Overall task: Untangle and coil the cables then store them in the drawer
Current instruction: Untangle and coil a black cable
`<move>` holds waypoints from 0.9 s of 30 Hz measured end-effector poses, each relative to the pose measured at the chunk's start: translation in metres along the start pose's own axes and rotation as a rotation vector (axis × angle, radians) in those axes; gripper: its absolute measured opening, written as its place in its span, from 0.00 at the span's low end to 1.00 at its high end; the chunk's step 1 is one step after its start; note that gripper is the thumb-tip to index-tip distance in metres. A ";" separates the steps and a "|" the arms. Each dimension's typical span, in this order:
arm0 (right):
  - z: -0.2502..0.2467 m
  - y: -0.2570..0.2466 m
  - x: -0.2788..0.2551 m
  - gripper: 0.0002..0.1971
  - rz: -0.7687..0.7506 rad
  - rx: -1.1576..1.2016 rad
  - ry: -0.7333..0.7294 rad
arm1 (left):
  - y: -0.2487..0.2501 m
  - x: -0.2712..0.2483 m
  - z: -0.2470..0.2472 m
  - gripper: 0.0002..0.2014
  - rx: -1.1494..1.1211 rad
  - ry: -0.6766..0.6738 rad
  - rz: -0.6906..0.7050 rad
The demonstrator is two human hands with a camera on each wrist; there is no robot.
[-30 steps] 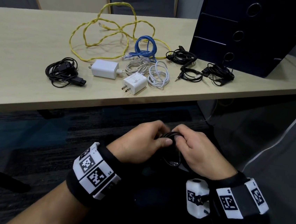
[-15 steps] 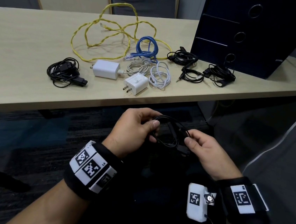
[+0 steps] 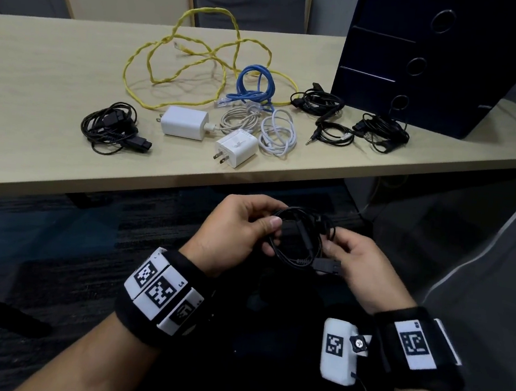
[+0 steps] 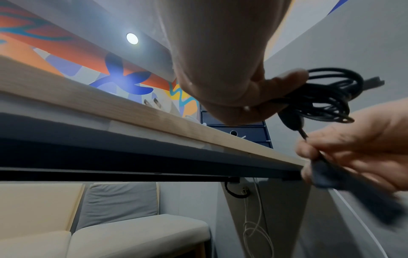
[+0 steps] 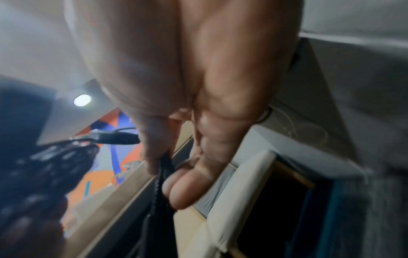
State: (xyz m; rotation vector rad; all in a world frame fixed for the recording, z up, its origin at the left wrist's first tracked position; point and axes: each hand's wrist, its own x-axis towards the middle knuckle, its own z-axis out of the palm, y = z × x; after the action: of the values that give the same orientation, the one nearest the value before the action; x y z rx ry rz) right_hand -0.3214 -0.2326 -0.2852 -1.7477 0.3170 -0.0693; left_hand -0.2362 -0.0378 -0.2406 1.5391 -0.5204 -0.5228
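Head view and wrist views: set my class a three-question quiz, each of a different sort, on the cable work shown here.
1. True or false: the black cable lies on the table.
2. Which hand grips the coiled loops? A) left hand B) right hand
3. Fill in: the long loose cable behind the blue cable is ____.

Key: 1 false, both hands hold it below the table edge; 2 A; 3 yellow, the yellow cable.

Bare surface [image 3: 39, 83] lies open at the frame's left and along the near edge. Cable bundles crowd the centre, from the yellow cable [image 3: 180, 69] rightward. The drawer unit [image 3: 423, 60] blocks the upper right.
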 end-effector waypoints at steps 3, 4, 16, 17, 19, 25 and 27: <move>0.013 -0.008 0.000 0.08 0.019 0.548 0.052 | -0.003 0.001 0.002 0.11 -0.001 0.009 0.003; 0.016 -0.010 0.000 0.09 0.029 0.656 0.034 | -0.004 0.001 0.002 0.11 -0.004 0.011 0.003; 0.026 -0.028 -0.005 0.12 0.133 0.801 -0.222 | -0.006 0.002 0.008 0.13 -0.037 0.020 -0.004; 0.024 -0.029 -0.006 0.15 0.134 0.786 -0.240 | -0.007 0.003 0.008 0.12 -0.045 0.030 -0.004; 0.022 -0.028 -0.006 0.18 0.133 0.754 -0.268 | -0.006 0.004 0.008 0.12 -0.068 0.068 0.004; 0.019 -0.016 -0.004 0.20 0.125 0.838 -0.240 | -0.003 0.007 0.011 0.11 -0.093 0.104 0.032; 0.016 -0.012 -0.001 0.26 0.115 0.814 -0.218 | -0.004 0.008 0.012 0.10 -0.100 0.092 0.031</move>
State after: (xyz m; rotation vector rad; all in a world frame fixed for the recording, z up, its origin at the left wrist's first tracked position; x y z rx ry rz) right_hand -0.3168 -0.2154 -0.2765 -0.9174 0.1867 0.0697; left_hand -0.2375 -0.0520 -0.2446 1.4500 -0.4404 -0.4457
